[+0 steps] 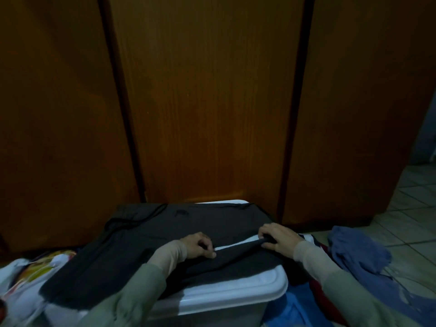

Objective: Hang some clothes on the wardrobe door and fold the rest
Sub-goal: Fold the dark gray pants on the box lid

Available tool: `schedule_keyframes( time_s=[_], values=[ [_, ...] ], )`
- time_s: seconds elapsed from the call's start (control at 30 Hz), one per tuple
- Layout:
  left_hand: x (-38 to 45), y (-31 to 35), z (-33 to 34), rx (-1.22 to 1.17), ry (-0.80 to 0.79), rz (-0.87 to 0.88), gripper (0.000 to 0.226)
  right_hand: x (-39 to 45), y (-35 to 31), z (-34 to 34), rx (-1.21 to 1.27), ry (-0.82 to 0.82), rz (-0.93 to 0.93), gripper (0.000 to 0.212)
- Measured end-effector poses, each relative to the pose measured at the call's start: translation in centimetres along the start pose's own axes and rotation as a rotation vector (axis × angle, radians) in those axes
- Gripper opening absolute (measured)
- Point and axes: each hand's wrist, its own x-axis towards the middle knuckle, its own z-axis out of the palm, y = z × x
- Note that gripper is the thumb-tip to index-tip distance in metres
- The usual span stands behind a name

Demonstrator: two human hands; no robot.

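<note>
Wooden wardrobe doors [207, 102] behind; left hand [197, 246], right hand [278, 239] both gripping one dark garment [141, 234].

No readable txt, nos. or signs anywhere. Only mark: a small dark emblem, tone-on-tone, near the top edge of the dark grey fabric garment [165, 234] spread over the white plastic storage box lid [236, 291]; too dim and blurred to make out as a brand or letters. Printed white-yellow-red fabric [40, 263] at left shows pattern only, no legible wording.
</note>
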Motion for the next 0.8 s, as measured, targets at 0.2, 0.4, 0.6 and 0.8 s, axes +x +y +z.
schedule_keyframes(
  time_s=[0.2,0.4,0.6,0.8],
  values=[
    [-0.2,0.7,1.0,0.163,0.028,-0.026,0.043,-1.4,-0.1,-1.7,0.045,0.049,0.077,0.017],
    [0.1,0.1,1.7,0.213,0.172,-0.056,0.040,-2.9,1.3,-2.8,-0.043,-0.016,0.333,0.053],
    [0.0,0.4,2.7,0.260,0.318,-0.072,0.030,-2.4,2.1,-0.7,0.041,0.113,0.420,0.024],
    [0.9,1.0,4.2,0.427,0.329,-0.074,0.050,-0.7,2.4,1.6,0.234,0.152,0.423,0.018]
  ],
)
